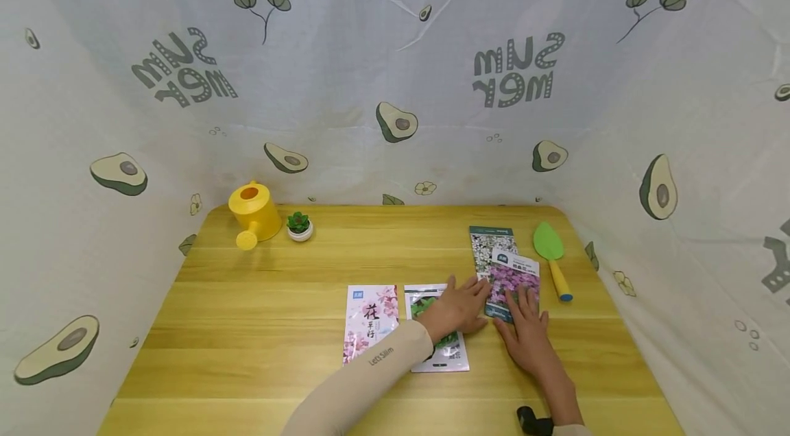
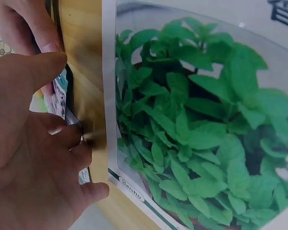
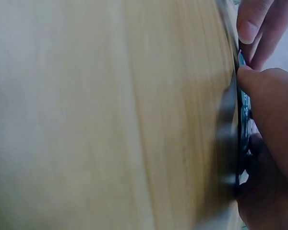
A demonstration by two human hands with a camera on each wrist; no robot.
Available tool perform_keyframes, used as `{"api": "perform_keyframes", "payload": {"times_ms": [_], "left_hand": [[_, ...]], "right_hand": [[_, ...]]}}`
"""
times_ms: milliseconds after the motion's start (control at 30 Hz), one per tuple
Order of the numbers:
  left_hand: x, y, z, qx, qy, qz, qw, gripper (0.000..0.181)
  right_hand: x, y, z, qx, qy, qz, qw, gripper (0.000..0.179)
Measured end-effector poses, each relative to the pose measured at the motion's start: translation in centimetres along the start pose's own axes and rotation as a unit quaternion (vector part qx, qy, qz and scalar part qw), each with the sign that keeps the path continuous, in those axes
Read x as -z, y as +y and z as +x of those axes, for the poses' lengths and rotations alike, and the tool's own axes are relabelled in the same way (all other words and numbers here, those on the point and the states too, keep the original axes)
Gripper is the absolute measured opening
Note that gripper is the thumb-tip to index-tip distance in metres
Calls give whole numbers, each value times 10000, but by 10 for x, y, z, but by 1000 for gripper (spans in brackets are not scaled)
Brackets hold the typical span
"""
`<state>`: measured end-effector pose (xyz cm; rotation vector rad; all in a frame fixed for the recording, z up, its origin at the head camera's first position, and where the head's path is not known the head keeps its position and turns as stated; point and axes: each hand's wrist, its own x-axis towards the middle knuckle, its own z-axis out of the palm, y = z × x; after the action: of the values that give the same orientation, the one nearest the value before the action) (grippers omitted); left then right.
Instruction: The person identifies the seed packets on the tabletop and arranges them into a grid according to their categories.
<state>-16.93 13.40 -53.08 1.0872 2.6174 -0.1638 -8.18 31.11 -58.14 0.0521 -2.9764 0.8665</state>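
Note:
A seed packet with purple flowers [image 1: 507,280] lies at the right side of the table, overlapping a seed packet with white flowers [image 1: 491,240]. My right hand [image 1: 527,333] rests on its lower right part with spread fingers, the thumb at the bottom edge. From the left, my left hand [image 1: 458,308] reaches across a green-leaf seed packet [image 1: 449,358], its fingers stretched to the purple packet's left edge. That leafy packet [image 2: 192,124] fills much of the left wrist view. Left of it is a pink-blossom seed packet [image 1: 370,316], partly covered by the left sleeve.
A green and yellow toy trowel [image 1: 558,278] lies right of the packets. At the back left stand a yellow watering can [image 1: 259,213] and a small potted succulent [image 1: 300,227]. Patterned cloth [image 1: 395,79] encloses the wooden table [image 1: 247,326] at the back and sides.

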Motion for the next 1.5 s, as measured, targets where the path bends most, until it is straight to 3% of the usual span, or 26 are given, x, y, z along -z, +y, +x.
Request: {"api": "perform_keyframes", "payload": {"times_ms": [300,700,1500], "left_hand": [[6,-6,-4,77,-211,275,9994,67],[-4,-18,-3,144,-232,268,9993,66],[1,-54,-5,130,-105,-571,9982,59]], "right_hand": [[0,4,-2,-30,33,43,10000,67],[-3,0,-1,-12,60,148,9999,67],[0,-5,-2,-159,-13,-138,9998,66]]}}
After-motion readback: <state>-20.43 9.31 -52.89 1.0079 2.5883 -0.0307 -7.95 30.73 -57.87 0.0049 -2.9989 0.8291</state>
